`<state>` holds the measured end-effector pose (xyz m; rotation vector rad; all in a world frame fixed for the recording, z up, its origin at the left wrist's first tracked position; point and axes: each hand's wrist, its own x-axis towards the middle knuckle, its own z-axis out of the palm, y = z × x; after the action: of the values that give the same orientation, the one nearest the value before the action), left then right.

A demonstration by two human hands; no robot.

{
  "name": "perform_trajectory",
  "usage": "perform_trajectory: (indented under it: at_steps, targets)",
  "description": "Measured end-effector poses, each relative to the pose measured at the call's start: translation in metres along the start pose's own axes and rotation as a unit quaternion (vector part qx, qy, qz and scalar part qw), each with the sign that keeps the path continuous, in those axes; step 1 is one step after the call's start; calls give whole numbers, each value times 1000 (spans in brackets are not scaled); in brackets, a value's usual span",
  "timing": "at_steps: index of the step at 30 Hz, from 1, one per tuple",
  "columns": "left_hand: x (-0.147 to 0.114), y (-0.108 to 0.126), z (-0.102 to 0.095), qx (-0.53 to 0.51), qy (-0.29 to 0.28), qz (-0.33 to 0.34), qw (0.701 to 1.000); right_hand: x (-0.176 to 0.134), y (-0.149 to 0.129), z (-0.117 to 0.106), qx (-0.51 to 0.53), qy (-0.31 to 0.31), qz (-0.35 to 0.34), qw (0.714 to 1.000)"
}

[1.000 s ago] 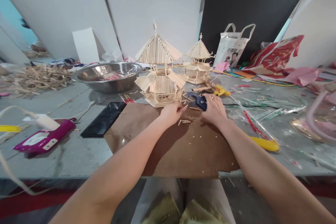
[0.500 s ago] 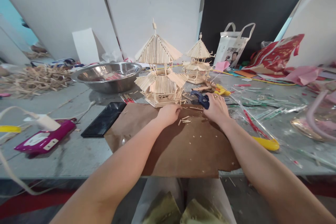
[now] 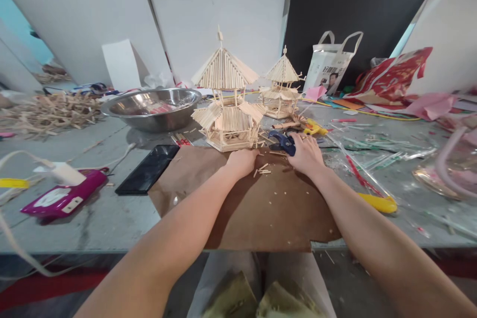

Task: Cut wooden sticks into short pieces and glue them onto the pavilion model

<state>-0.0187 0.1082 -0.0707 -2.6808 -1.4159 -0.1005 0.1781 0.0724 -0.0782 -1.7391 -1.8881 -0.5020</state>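
My left hand (image 3: 243,162) is closed just in front of the larger stick pavilion model (image 3: 231,124); its fingertips are partly hidden, and I cannot make out what they hold. My right hand (image 3: 306,151) is closed around a dark-blue hand tool (image 3: 282,142), which looks like a clamp or cutter. A thin stick (image 3: 278,153) lies by the tool's lower edge. Several short cut sticks (image 3: 264,169) rest between my hands on the brown sheet (image 3: 268,218). Behind and to the right stands a smaller stick pavilion (image 3: 281,92).
To the left are a metal basin (image 3: 149,121), a black phone (image 3: 147,170), a purple power strip (image 3: 70,194) and a heap of sticks (image 3: 55,114). On the right lie a yellow-handled tool (image 3: 378,203), clear plastic strips (image 3: 387,154) and a red bag (image 3: 395,77).
My right hand and the blue tool have shifted slightly left and toward me. My left hand has moved a little to the right. The models stay in place.
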Motion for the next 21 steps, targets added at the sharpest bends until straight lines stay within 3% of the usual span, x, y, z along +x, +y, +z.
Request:
perform_trajectory:
  at_steps: [16,21]
  targets:
    - [-8,2,-13,-19,-31,-4,999,0,-2,-1,11,-8,-3,1000]
    - [-8,-2,-13,-94,15,-24,995,0,-1,0,14,-6,3,1000]
